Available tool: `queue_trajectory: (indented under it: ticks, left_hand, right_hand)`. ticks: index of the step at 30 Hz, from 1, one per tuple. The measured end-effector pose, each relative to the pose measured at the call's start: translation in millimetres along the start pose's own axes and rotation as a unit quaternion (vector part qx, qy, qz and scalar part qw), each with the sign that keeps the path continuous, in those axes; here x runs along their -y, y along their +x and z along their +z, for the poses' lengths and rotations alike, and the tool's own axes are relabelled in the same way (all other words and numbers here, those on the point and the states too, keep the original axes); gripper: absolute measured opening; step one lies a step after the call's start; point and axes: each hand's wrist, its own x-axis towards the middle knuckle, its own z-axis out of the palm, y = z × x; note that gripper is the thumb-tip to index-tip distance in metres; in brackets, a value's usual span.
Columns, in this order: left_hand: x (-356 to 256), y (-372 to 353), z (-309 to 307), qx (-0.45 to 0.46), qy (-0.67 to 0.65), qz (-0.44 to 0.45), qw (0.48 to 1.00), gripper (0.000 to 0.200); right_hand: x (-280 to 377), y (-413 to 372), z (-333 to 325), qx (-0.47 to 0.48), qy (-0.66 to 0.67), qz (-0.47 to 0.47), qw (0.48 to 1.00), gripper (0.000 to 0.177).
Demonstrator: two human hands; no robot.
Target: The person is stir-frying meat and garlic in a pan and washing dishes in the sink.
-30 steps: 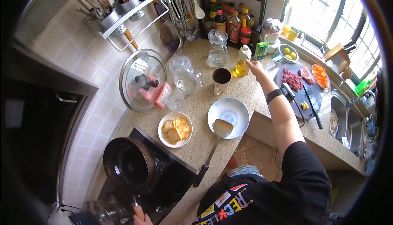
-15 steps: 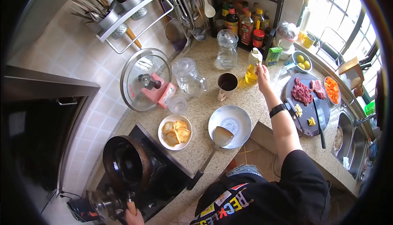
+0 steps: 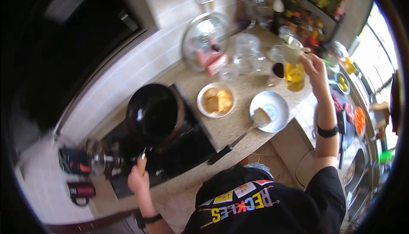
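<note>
My left hand (image 3: 138, 180) is closed round the wooden handle (image 3: 142, 165) of a dark wok (image 3: 152, 114), which sits over the black stove top (image 3: 194, 148). My right hand (image 3: 314, 70) grips the handle of an oil bottle (image 3: 294, 77), held up above the counter with yellow oil inside and a pale top. Below and to the left of the bottle, a spatula (image 3: 260, 118) rests with its blade in a white-blue bowl (image 3: 281, 121), its black grip towards the stove. Between stove and bowl stands a smaller bowl of golden fried slices (image 3: 217, 100).
Glass jugs (image 3: 247, 53), a mug (image 3: 276, 74) and a glass lid (image 3: 206, 40) stand along the wall. Bottles (image 3: 309, 27) fill the corner rack. On the right are a cutting board with meat (image 3: 338, 106), a carrot bowl (image 3: 360, 121) and the sink (image 3: 358, 166). The picture is blurred.
My right hand has lifted the oil bottle off the counter. The view has swung left towards the stove, bringing more of my left hand into sight, still on the wok handle.
</note>
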Motion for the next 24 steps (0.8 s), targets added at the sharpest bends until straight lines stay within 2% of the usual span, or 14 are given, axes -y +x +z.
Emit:
queue_trajectory:
  ticks: [6, 11, 14, 18, 24]
  left_hand:
    - [21.3, 10.9, -10.4, 0.02, -0.007, 0.024, 0.999, 0.02]
    - [28.3, 21.1, -7.0, 0.002, -0.02, 0.032, 0.999, 0.019]
    - [36.6, 26.4, -5.1, 0.002, -0.024, 0.033, 0.999, 0.022]
    - [43.8, 33.4, -7.8, 0.003, -0.041, 0.05, 0.998, 0.024]
    - [55.5, 37.5, -10.1, 0.006, -0.064, 0.066, 0.996, 0.027]
  right_hand:
    - [69.8, -42.6, 101.6, 0.189, 0.04, -0.028, 0.981, 0.02]
    - [125.3, -61.2, 180.2, 0.315, -0.002, -0.068, 0.947, 0.024]
    - [143.2, -67.5, 220.6, 0.363, -0.028, -0.133, 0.922, 0.026]
    - [154.9, -61.7, 262.2, 0.427, -0.111, -0.165, 0.882, 0.031]
    - [171.1, -64.2, 307.6, 0.462, -0.275, -0.208, 0.817, 0.04]
